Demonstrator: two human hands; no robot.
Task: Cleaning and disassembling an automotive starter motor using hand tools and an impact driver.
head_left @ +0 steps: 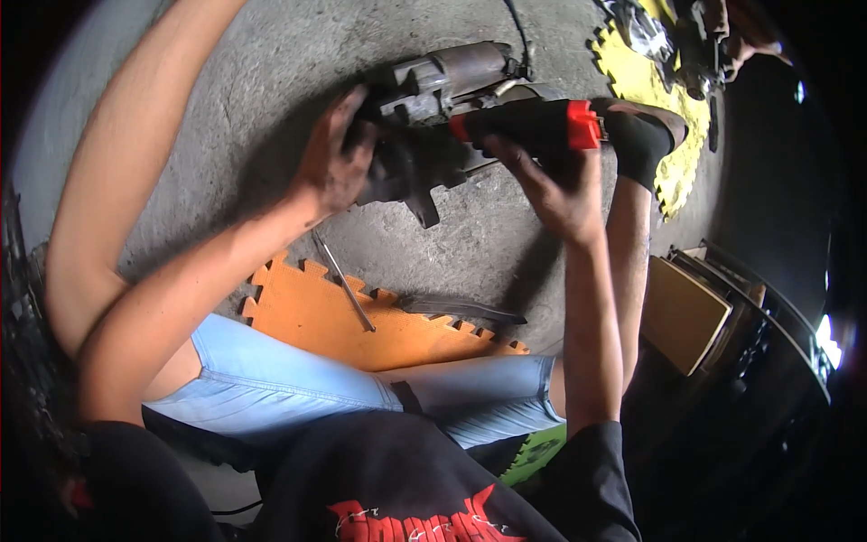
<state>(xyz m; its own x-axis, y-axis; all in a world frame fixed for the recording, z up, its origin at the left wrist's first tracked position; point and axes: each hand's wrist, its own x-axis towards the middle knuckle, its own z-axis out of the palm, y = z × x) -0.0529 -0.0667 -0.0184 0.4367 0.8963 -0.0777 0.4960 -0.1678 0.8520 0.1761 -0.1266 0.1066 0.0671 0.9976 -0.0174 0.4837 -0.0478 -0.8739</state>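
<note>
A grimy motor assembly [465, 70] lies on the concrete, with a grey metal cylinder on top and black housing below. My left hand [334, 163] is curled around its dark left end; the fingertips blend into the shadow there. In my right hand [560, 185] is a black and red power tool [528, 125], held level over the assembly's near right side. The tool's left end points at the assembly, and whether it touches cannot be seen. Both hands are smeared with dark grease.
Nearer me lie a thin metal rod [343, 280] and a curved black strip [461, 308] by an orange foam mat [316, 330]. My bent legs frame the work. A yellow mat [664, 117] with metal parts [646, 36] is far right; brown boards [682, 312] stand at right.
</note>
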